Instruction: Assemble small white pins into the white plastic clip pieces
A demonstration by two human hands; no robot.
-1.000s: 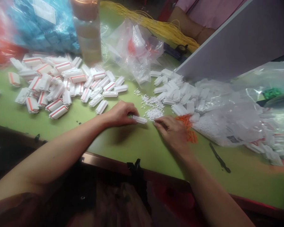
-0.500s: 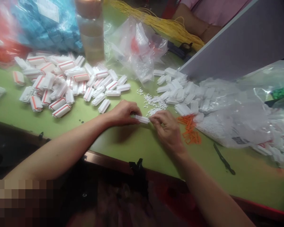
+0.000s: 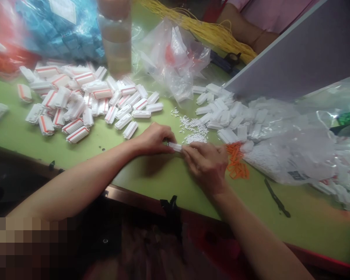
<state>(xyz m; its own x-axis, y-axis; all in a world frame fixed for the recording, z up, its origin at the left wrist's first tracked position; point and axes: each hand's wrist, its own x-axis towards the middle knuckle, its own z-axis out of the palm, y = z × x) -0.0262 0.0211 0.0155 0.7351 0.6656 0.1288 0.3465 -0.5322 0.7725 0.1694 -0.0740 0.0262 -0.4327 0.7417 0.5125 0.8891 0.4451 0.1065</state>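
Between my hands is a white plastic connector housing (image 3: 174, 146), held low over the green table. My left hand (image 3: 155, 139) is closed on its left end. The fingers of my right hand (image 3: 205, 161) are pressed together at its right end; whether they pinch a small part there is hidden. Just behind my right hand lie small white pegs (image 3: 195, 132) in a loose heap. Orange plastic strips (image 3: 237, 161) sit to the right of that hand. A pile of white housings, many with an orange-red stripe (image 3: 76, 97), spreads to the left.
More white plain housings (image 3: 221, 111) lie at the back right, beside clear bags (image 3: 291, 151). A dark blade-like tool (image 3: 277, 198) rests near the right. Behind stand a bottle (image 3: 115, 42), a blue-filled bag (image 3: 61, 31), yellow wires (image 3: 198, 27) and a grey panel (image 3: 297, 50). Another person's arm (image 3: 242, 29) shows beyond.
My right hand has turned and closed in over the right end of the housing, covering more of it. My left hand keeps its hold. The whole view has shifted slightly.
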